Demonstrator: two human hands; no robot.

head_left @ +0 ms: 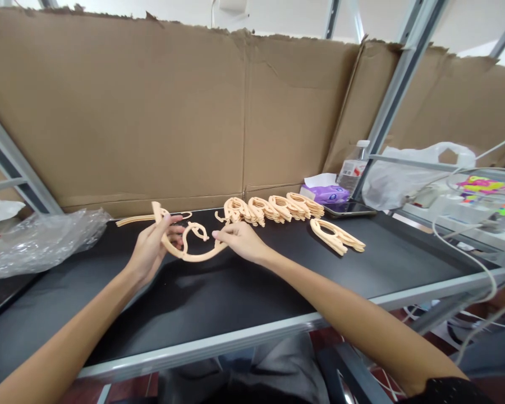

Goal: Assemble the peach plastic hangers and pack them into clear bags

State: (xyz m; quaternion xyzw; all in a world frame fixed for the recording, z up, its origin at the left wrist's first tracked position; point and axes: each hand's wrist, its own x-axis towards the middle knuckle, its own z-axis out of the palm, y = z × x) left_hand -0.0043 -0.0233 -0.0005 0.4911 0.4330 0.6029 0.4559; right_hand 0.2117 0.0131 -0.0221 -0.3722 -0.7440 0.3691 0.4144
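Note:
A beige plastic folding clothes hanger [197, 257] is held spread above the black table, its curved body bowed downward and its hook part in the middle. My left hand [148, 247] is closed round the left arm of this hanger. The right arm's end is pinched between the thumb and fingers of my right hand [244, 242]. Behind my right hand stand several stacks of folded hangers [280, 209] in a row. Another small group of folded hangers [334, 235] lies to the right. Beyond my left hand lies a further beige hanger [133, 220], partly hidden.
Cardboard [185, 112] walls the back of the black table [252, 292], which has a metal front edge. A purple tissue pack [330, 194], a bottle [353, 168] and a phone [349, 209] are at the back right. Crumpled clear plastic [46, 241] lies left; cables [490, 286] hang right.

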